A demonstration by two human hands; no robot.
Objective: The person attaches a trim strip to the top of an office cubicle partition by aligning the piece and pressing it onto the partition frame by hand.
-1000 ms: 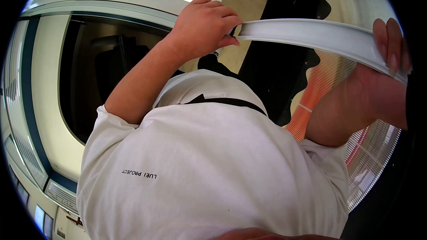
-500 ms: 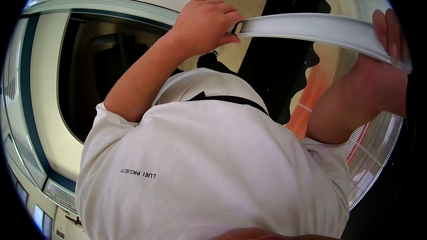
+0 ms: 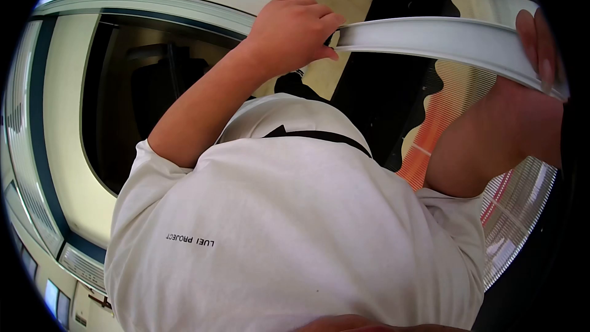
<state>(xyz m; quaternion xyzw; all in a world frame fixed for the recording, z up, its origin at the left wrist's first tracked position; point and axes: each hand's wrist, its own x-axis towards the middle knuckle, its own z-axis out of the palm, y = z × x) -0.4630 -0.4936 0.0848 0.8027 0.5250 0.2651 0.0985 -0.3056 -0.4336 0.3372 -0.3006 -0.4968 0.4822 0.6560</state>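
White trough-like strip (image 3: 430,34), L hand (image 3: 296,29) gripping 1 end, R hand (image 3: 544,49) gripping w/ fingers (image 3: 527,37) over it

Small black capital letters (image 3: 188,239) reading "LUEI PROJECT" stand in one line on the left chest of a white short-sleeved fabric T-shirt (image 3: 295,209), upside down in this view; a dark rectangular plate (image 3: 80,318) at left is too small to read

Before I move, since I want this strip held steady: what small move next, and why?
Perhaps draw the right hand slightly inward: the picture's edge partly cuts it off, so its grip on the white strip can't be fully checked, while the left hand shows clearly at the visible end.
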